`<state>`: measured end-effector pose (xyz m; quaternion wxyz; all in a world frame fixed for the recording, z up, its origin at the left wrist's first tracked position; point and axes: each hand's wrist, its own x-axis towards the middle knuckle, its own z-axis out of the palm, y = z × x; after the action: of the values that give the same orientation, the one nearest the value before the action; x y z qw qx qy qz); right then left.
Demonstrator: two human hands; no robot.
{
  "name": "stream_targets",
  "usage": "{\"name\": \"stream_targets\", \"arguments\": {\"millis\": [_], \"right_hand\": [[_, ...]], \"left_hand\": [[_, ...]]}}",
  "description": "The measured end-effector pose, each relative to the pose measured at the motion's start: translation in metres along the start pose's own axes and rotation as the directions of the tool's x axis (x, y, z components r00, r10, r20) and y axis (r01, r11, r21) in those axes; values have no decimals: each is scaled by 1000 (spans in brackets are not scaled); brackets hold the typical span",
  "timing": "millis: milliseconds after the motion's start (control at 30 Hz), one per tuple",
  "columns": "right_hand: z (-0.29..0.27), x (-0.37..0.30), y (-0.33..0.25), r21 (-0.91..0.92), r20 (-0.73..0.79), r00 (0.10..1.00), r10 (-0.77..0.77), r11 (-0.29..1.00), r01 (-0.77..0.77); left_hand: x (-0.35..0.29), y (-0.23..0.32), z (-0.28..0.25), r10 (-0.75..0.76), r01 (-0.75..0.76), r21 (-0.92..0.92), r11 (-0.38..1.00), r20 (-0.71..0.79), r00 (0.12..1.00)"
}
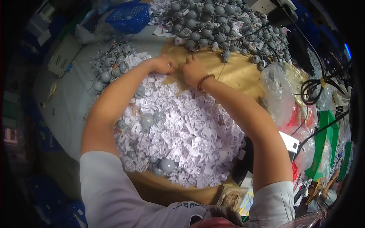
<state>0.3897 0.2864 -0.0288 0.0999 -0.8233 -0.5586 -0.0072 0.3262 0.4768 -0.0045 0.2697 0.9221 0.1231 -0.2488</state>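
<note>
Both arms reach forward over a big pile of small white plastic parts (pixel 197 129). My left hand (pixel 163 64) is closed at the pile's far edge, and a small pale speck shows at its fingers. A short gap to its right, my right hand (pixel 194 71) has its fingers pinched together and wears a beaded bracelet. What either hand grips is too small or hidden to name. Just beyond the right hand lies a heap of grey balls with thin wires (pixel 216 26). Grey balls also lie among the white parts, one large grey ball (pixel 167 165) near me.
A smaller heap of grey balls and wires (pixel 110 62) lies left of my left arm. At the back stands a blue basket (pixel 128 18). Clear plastic bags (pixel 279 91), black cables (pixel 313 91) and a green bin (pixel 323 146) crowd the right side. Brown sheeting (pixel 239 78) covers the table.
</note>
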Motion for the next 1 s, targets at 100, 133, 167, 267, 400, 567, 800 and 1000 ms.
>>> {"name": "stream_targets", "arguments": {"millis": [100, 133, 167, 267, 400, 567, 800, 1000], "right_hand": [[3, -39, -18, 279, 77, 997, 29, 959, -49], [4, -52, -18, 359, 105, 994, 8, 932, -45], [-5, -61, -20, 429, 182, 983, 9, 899, -88], [-31, -91, -37, 582, 457, 889, -3, 758, -296], [-70, -121, -62, 582, 455, 889, -48, 772, -256], [-99, -188, -81, 469, 97, 992, -77, 883, 22], [-102, -268, -109, 198, -210, 971, -114, 968, 157], [-102, -313, -123, 112, -190, 981, -34, 992, 56]], "left_hand": [[-29, 22, 25, 36, -53, 114, 992, 143, 989], [-34, 32, 31, 17, -46, 118, 992, 234, 972], [-41, 38, 38, 3, -26, 77, 997, 285, 958], [-66, 44, 60, 34, -76, 139, 987, 283, 958], [-113, 70, 65, 118, -178, 182, 967, 298, 947], [-182, 79, 75, 445, -450, 14, 893, 120, 887], [-311, 106, 129, 454, -367, 284, 886, -364, 813], [-326, 124, 152, 483, -366, 320, 874, -488, 726]]}}
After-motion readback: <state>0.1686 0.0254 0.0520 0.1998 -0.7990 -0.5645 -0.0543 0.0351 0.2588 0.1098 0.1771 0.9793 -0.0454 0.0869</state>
